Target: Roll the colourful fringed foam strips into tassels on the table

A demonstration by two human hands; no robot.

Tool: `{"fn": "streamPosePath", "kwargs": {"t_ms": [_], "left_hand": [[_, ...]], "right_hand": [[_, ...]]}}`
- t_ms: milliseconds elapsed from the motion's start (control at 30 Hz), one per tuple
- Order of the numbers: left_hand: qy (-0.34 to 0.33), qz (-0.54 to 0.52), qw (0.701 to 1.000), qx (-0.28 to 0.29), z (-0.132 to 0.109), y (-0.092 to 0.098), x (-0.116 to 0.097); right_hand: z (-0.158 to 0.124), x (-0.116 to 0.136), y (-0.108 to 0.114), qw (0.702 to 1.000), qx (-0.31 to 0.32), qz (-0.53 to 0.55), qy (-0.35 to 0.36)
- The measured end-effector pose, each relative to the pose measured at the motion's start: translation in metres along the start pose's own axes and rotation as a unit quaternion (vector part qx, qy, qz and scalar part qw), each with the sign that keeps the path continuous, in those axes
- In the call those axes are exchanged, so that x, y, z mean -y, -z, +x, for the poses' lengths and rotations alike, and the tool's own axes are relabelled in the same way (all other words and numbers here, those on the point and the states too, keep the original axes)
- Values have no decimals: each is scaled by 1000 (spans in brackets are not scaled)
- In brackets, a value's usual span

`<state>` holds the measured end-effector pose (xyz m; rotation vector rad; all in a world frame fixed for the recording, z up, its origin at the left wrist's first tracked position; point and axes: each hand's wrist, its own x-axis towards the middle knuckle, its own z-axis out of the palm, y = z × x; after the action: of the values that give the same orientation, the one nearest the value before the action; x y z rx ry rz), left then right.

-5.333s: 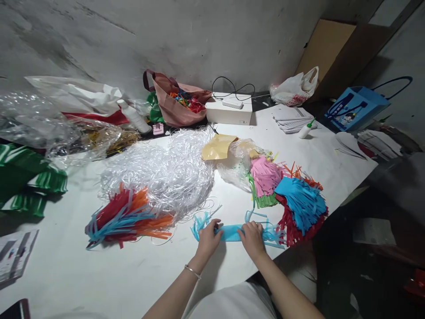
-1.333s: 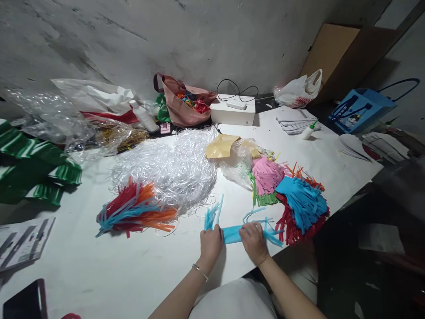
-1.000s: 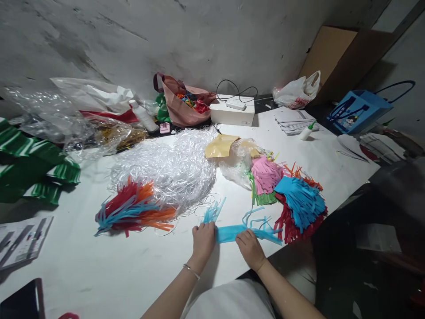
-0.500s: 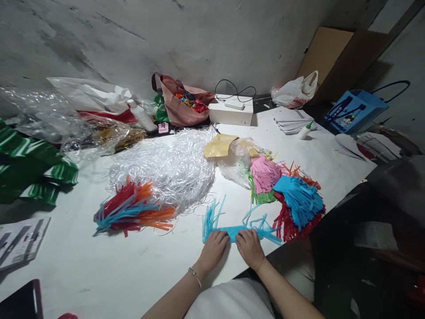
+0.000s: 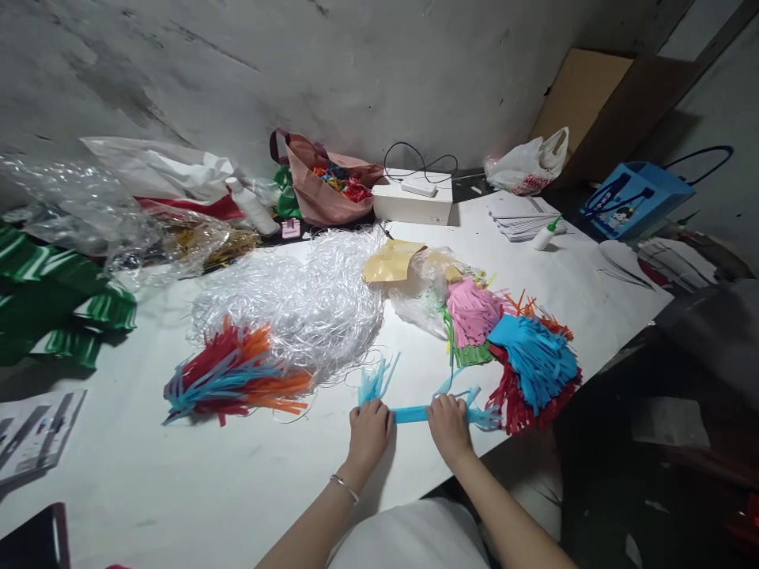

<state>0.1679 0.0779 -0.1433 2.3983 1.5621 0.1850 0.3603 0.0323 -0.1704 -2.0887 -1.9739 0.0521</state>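
A light blue fringed paper strip lies rolled tight on the white table, with loose fringe sticking out at both ends. My left hand presses down on its left end with the fingers curled. Over its right end sits my right hand, fingers bent and closed on the roll. A silver bracelet is on my left wrist.
A stack of pink, green, blue and red fringed sheets lies to the right. A bundle of red, orange and blue strips and a heap of clear shreds lie to the left. Bags, a white box and a glue bottle stand behind.
The blue strip has become a narrower, tighter roll. Both hands moved slightly away from me and spread apart toward its two ends.
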Motion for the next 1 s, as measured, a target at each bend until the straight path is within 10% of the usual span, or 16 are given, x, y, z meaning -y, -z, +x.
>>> {"fn": "streamPosePath", "kwargs": {"t_ms": [267,467,767,1000], "left_hand": [[24,31,999,10,9,0,-6],[14,34,999,-4,8,0,-3],[-165,-4,986,4,-8,-4,2],[-185,-24,982,14,4,-5,9]], "right_hand": [[0,2,5,999,-46,7,-16],[-12,6,0,985,-42,49,159],[-8,11,-16,983,-31,69,165],[-5,13,-8,984,-7,71,163]]}}
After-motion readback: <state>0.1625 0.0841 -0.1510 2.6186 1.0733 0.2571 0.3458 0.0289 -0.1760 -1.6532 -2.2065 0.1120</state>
